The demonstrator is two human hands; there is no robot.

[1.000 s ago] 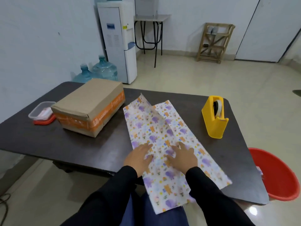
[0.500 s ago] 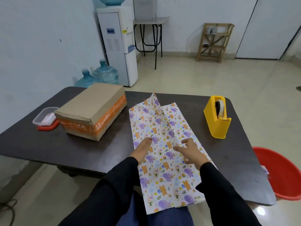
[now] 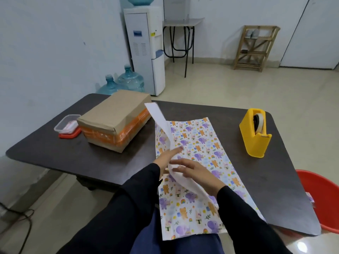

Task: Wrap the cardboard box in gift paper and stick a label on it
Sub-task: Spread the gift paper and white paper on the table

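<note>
Flat hands on a lifted flap of gift paper, on a dark table [image 3: 91, 162].

Nearest, hanging off the table's near edge over the lap: thin gift paper [image 3: 198, 143] with purple elephants, orange bears and rainbows, white on the back. Just past that, left hand [image 3: 166, 159] and right hand [image 3: 197, 174] on either side of a raised white flap, fingers straight, not curled round anything. Farther left, apart from the paper: plain brown cardboard box [image 3: 117, 114] with orange tape bands, unwrapped. Far right: yellow plastic tape holder [image 3: 256, 142].
</note>
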